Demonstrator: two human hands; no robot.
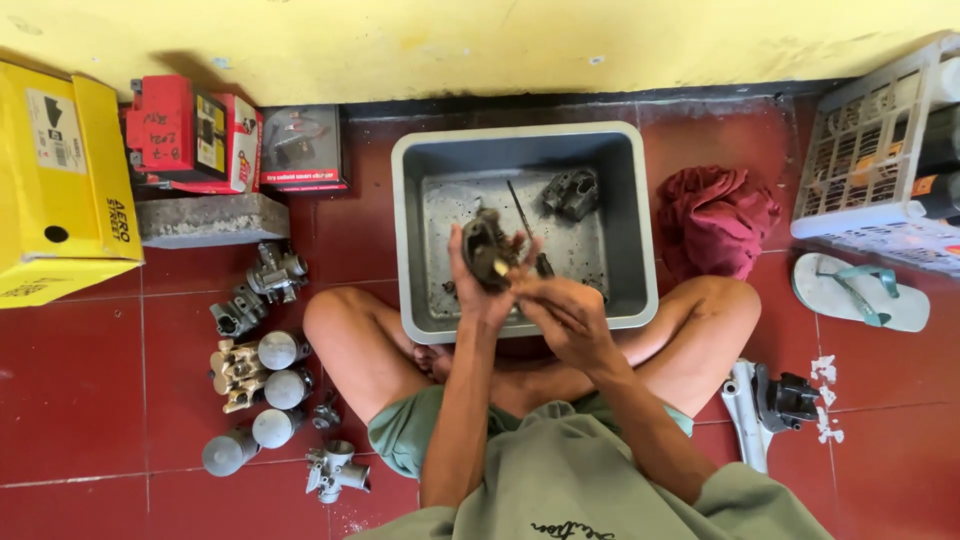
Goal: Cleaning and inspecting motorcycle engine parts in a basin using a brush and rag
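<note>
Head view: left hand (478,290) grasps a dark, grimy metal carburettor body (488,250), raised over the grey plastic tub (418,200) so drips land inside. Right hand (562,312) fingers pinch its lower edge, steadying it; a second casting (572,192) lies beyond the fingertips.

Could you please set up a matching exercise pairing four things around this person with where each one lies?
Things:
1. red cloth
2. yellow box
3. sandal
4. dark metal part

Places:
A. far left, by the wall
B. held in both hands over the grey tub
C. just right of the tub
D. on the floor below the white basket

Pairs: 1-C, 2-A, 3-D, 4-B
</note>
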